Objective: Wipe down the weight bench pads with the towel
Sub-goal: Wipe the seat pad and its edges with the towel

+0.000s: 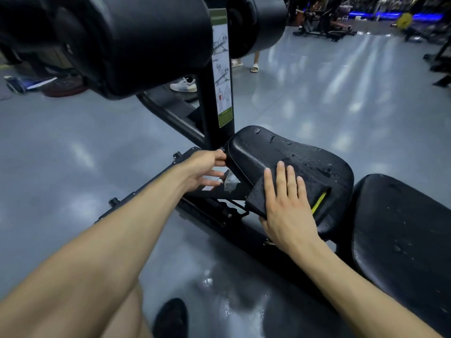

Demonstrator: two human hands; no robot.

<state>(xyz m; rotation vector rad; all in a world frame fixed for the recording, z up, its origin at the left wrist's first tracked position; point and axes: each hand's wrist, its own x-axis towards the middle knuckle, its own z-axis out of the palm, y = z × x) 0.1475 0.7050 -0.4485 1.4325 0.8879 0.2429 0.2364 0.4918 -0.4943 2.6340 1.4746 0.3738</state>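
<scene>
The black seat pad point(292, 152) of the weight bench is tilted and dotted with water drops. A dark towel point(255, 200) with a yellow-green stripe lies on its near side. My right hand point(285, 203) presses flat on the towel with straight fingers. My left hand point(205, 169) is at the pad's left edge, thumb touching the rim and fingers stretched out below it. The longer black back pad point(402, 228) lies to the right, also speckled with drops.
Two thick black roller pads point(136, 45) point(256, 23) hang overhead on an upright post with an instruction sticker point(222, 69). The bench's black frame point(214, 215) runs along the grey floor. My shoe point(170, 318) stands below. Other people's feet point(184, 84) and gym machines point(324, 25) are beyond.
</scene>
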